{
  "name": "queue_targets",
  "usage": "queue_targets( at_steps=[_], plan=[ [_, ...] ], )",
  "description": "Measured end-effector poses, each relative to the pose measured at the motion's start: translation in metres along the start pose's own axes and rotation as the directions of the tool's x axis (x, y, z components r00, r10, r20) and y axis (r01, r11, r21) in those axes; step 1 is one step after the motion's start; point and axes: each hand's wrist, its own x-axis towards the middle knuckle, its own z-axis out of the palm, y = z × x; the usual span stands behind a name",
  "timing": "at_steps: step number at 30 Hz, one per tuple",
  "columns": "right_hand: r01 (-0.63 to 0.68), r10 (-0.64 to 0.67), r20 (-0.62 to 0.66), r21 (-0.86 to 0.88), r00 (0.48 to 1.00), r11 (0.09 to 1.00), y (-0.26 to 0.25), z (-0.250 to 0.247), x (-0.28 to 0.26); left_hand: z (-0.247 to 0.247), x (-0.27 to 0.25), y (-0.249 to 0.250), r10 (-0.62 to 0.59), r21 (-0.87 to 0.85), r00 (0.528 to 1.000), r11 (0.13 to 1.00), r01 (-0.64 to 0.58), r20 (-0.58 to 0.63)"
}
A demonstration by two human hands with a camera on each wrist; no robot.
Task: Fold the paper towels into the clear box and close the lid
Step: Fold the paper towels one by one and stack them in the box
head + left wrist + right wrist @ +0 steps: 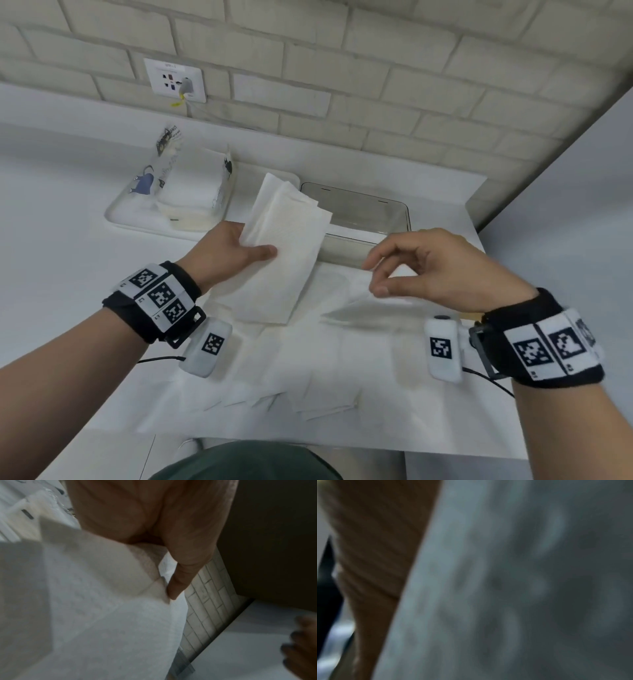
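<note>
My left hand [239,251] grips a folded white paper towel [287,246] by its left edge, thumb on top, and holds it tilted above the table. Its far end reaches over the left end of the clear box [363,219], which stands open behind it. In the left wrist view a finger [178,585] presses on the same towel [102,608]. My right hand [394,274] hovers in front of the box with loosely curled fingers and holds nothing. A blurred white towel [363,310] lies flat below it. The right wrist view is all blur.
A white tray [137,222] at the back left carries an opened pack of paper towels [191,185]. Several folded towels [308,387] lie spread along the table's front. A brick wall with a socket [174,80] stands behind, and a white panel closes the right side.
</note>
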Motion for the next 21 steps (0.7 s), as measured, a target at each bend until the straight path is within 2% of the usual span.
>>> queue_targets(
  at_steps=[2,5,8,11,14,16,18,20,21],
  plan=[
    [0.088,-0.097,0.079,0.108,0.992,0.990,-0.020,0.004,0.005,0.005,-0.001,0.002,0.008,0.022,0.998,1.000,-0.009,0.059],
    [0.170,-0.182,0.086,0.125,0.980,0.977,-0.027,0.009,0.026,0.012,-0.005,0.006,0.034,0.010,0.987,0.999,-0.036,0.154],
    [0.223,-0.217,-0.077,0.088,0.973,0.971,-0.018,0.015,0.057,0.014,-0.012,0.010,0.022,-0.026,0.974,1.000,-0.017,0.224],
    [0.236,-0.259,-0.277,-0.115,0.925,0.965,-0.005,0.021,0.080,0.015,-0.019,0.013,0.004,-0.099,0.962,0.995,0.024,0.272],
    [0.228,-0.293,-0.308,-0.230,0.905,0.946,0.000,0.030,0.091,0.015,-0.020,0.010,-0.005,-0.291,0.949,0.951,0.102,0.316],
    [0.261,-0.338,-0.319,-0.262,0.885,0.929,-0.001,0.038,0.096,0.016,-0.022,0.007,0.019,-0.292,0.946,0.953,0.081,0.325],
    [0.303,-0.416,-0.372,-0.327,0.829,0.895,-0.003,0.048,0.099,0.019,-0.025,0.006,0.061,-0.197,0.966,0.980,-0.010,0.253],
    [0.281,-0.447,-0.540,-0.365,0.713,0.888,-0.001,0.055,0.098,0.022,-0.025,0.005,0.086,-0.189,0.983,0.980,-0.055,0.161],
    [0.225,-0.382,-0.649,-0.315,0.658,0.922,0.003,0.058,0.095,0.022,-0.026,0.005,0.104,-0.223,0.987,0.972,-0.074,0.124]
  ],
)
